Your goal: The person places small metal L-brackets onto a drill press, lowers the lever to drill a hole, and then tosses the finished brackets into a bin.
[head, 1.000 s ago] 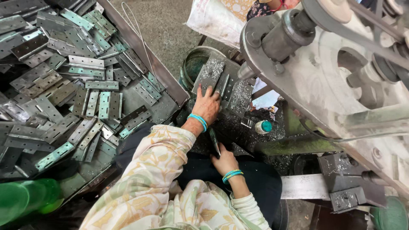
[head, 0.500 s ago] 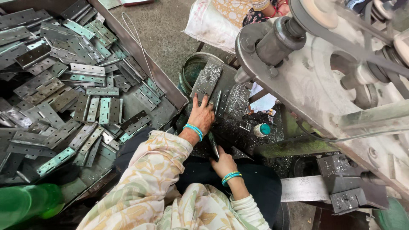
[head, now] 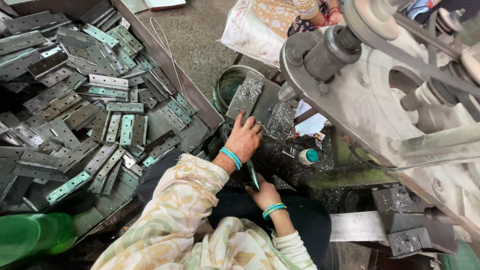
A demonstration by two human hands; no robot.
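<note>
I am looking at a flat metal plate (head: 248,96) lying on the machine bed, its long axis running from near me up and away, tilted a little to the right, its top dusted with metal chips. It is sitting just right of a round green bucket (head: 227,85) and below the big grey machine (head: 380,100).

My left hand (head: 245,139) is resting fingers-spread on the near end of the plate, palm down, pressing on it rather than gripping; the plate is stretching away from the fingertips. My right hand (head: 264,192) is lying lower, near my lap, closing on the lower end of a thin green strip (head: 252,173) that is pointing up toward the left wrist. Both wrists are wearing teal bangles.

To the right of the left hand a second dark plate (head: 280,117) is lying alongside, also covered in chips, and past it a small bottle with a teal cap (head: 308,156) is standing among the swarf. To the left, a sloped tray (head: 165,60) is holding a heap of hinges (head: 85,115); its raised edge is standing between that heap and the plate. A green bottle (head: 30,237) is blurring the lower left corner. Another person in patterned cloth (head: 285,15) is sitting at the top.
</note>
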